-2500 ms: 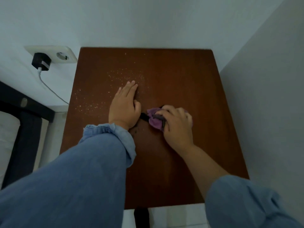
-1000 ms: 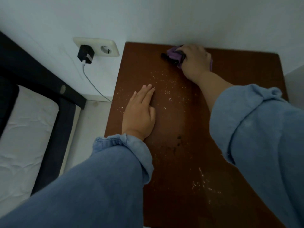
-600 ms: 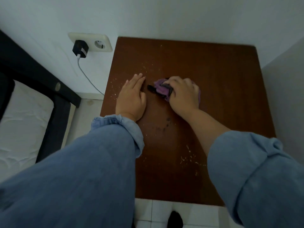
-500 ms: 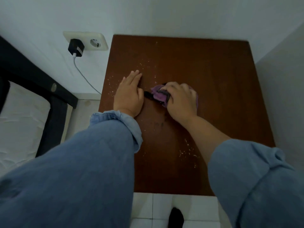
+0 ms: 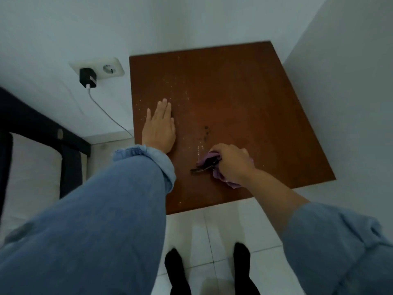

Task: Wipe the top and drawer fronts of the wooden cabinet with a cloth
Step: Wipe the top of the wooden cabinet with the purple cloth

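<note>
I look straight down on the brown wooden cabinet top (image 5: pixel 244 99), which stands in a corner between two pale walls. My right hand (image 5: pixel 232 161) is shut on a bunched purple cloth (image 5: pixel 207 161) with a dark edge, pressed on the top near its front edge. My left hand (image 5: pixel 159 126) lies flat, palm down and fingers together, on the left part of the top. Pale specks and a few dark spots (image 5: pixel 205 130) dot the wood between the hands. The drawer fronts are hidden below the top.
A white wall socket (image 5: pixel 106 68) left of the cabinet holds a black charger (image 5: pixel 87 78) with a white cable running down. A dark bed frame (image 5: pixel 42 133) and mattress lie at the left. White floor tiles (image 5: pixel 214 235) and my dark feet are below.
My right hand has dragged the cloth from the back edge toward the front of the top. The left hand has stayed flat in place. The view has pulled back, and the floor now shows.
</note>
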`<state>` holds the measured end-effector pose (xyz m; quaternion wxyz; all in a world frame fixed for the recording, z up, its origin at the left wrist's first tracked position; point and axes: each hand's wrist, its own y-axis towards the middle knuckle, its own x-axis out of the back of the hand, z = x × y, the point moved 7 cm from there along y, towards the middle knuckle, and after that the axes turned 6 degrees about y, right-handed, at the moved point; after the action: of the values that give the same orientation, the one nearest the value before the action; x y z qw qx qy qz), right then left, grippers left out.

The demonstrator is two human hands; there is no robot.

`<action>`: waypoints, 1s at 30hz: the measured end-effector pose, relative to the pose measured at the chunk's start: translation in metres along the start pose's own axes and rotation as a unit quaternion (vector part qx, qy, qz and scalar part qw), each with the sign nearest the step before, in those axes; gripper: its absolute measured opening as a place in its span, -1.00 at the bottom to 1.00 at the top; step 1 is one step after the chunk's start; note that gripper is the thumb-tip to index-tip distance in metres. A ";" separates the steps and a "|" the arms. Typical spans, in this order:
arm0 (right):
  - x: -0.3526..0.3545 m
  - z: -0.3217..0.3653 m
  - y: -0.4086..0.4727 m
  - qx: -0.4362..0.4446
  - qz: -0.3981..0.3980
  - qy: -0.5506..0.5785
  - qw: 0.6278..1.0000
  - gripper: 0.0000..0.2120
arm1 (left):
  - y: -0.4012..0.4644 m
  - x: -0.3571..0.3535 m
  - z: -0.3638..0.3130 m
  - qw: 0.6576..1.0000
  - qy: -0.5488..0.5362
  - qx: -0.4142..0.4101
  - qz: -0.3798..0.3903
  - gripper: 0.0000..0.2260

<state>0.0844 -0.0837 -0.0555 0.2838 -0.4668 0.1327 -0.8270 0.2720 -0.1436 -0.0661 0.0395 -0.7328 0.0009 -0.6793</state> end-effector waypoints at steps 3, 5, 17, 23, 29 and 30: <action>0.009 0.015 0.012 -0.047 0.057 0.200 0.977 -0.49 | -0.020 0.003 0.010 1.000 0.010 0.001 0.003 -0.54; 0.023 0.031 0.032 -0.043 0.049 0.302 0.951 -0.49 | -0.019 0.007 0.015 1.000 0.013 -0.005 -0.005 -0.54; 0.115 0.119 0.221 0.082 -0.180 0.124 0.972 -0.59 | 0.036 -0.018 0.055 0.998 -0.037 -0.004 -0.041 -0.49; 0.129 0.137 0.292 0.108 -0.225 -0.001 0.968 -0.67 | 0.033 -0.016 0.060 0.992 -0.086 0.011 -0.089 -0.51; 0.104 0.115 0.318 0.117 -0.208 -0.103 0.966 -0.58 | 0.034 -0.017 0.062 0.990 -0.103 0.013 -0.091 -0.53; 0.103 0.115 0.314 0.118 -0.207 -0.090 0.967 -0.58 | 0.035 -0.017 0.062 0.990 -0.104 0.013 -0.092 -0.52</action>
<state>0.2485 -0.3917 -0.0754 0.1701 -0.5202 -0.0912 -0.8320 0.3341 -0.1738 -0.0897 -0.0142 -0.7960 -0.0793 -0.5999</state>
